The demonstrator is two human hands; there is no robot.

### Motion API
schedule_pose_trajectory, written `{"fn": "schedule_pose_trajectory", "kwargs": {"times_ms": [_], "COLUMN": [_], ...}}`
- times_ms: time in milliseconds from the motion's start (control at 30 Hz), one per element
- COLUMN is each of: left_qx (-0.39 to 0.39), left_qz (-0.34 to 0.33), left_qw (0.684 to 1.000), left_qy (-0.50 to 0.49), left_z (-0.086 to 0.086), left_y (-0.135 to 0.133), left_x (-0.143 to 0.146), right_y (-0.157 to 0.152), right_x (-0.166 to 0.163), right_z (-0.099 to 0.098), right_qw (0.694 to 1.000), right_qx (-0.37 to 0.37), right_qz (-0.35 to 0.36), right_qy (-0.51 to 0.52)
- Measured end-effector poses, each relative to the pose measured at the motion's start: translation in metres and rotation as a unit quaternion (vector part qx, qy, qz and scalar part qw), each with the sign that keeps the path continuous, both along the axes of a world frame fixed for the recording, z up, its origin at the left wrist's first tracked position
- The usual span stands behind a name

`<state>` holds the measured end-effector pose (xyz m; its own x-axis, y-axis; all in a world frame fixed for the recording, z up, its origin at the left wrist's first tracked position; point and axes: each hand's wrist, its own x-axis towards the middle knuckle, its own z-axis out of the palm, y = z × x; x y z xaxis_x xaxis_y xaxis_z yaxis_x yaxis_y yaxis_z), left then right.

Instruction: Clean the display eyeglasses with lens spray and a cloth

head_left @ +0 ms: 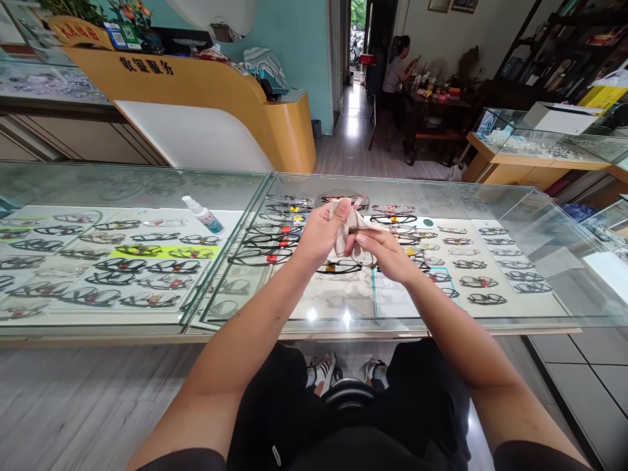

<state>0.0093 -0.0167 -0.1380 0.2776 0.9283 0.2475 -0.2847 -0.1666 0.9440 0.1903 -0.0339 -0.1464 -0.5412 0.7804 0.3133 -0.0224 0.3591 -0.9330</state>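
Observation:
Above the glass display case, both my hands meet around a pale beige cleaning cloth [339,243]. My left hand [321,232] is closed on the cloth, thumb on top, with the cloth folded between its fingers. My right hand [385,252] is closed in a pinch on a thin-rimmed pair of eyeglasses [366,262], part of which shows below the fingers. Fingers and cloth hide most of that frame. A white spray bottle [203,214] with a blue-green label lies on the glass to the left of my hands.
The glass display case [294,324] holds rows of eyeglasses under its top. Behind it stands a yellow-brown cashier counter [289,127]. A person [396,75] sits at a cluttered table at the back. Another glass case [544,147] with a white box [559,118] is at right.

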Motion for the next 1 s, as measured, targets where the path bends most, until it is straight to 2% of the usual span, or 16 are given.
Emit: {"fn": "schedule_pose_trajectory", "kwargs": {"times_ms": [133, 233, 367, 467, 600, 767, 833, 900, 1000], "left_qx": [-0.022, -0.027, -0.007, 0.008, -0.013, -0.046, -0.052, -0.051, -0.051], "left_qz": [-0.066, -0.079, -0.073, -0.045, -0.017, -0.035, -0.020, 0.027, 0.112], "left_qw": [0.998, 0.996, 0.997, 0.999, 1.000, 0.998, 0.998, 0.997, 0.991], "left_qy": [-0.004, -0.018, -0.011, -0.012, -0.014, -0.031, -0.041, -0.052, -0.043], "left_z": [0.004, 0.007, 0.005, 0.002, 0.001, 0.001, 0.002, 0.003, 0.004], "left_y": [0.004, 0.003, -0.001, -0.002, -0.002, 0.002, 0.004, 0.008, 0.018], "left_x": [-0.007, -0.009, -0.005, -0.001, 0.001, 0.000, -0.002, -0.005, -0.019], "right_y": [0.002, 0.005, 0.006, 0.004, 0.003, 0.006, 0.007, 0.006, 0.003], "right_x": [0.005, 0.006, 0.003, 0.000, -0.002, 0.000, 0.003, 0.009, 0.021], "right_z": [0.004, 0.003, -0.001, -0.004, -0.005, -0.004, -0.002, 0.002, 0.011], "right_qw": [0.999, 0.997, 0.999, 1.000, 1.000, 0.997, 0.996, 0.997, 0.991], "right_qx": [-0.008, -0.017, -0.015, -0.010, -0.012, -0.043, -0.042, -0.013, 0.096], "right_qz": [-0.032, -0.039, -0.011, 0.003, 0.010, -0.011, -0.015, -0.028, -0.090], "right_qy": [0.030, 0.057, 0.042, 0.019, 0.023, 0.063, 0.075, 0.073, 0.021]}}
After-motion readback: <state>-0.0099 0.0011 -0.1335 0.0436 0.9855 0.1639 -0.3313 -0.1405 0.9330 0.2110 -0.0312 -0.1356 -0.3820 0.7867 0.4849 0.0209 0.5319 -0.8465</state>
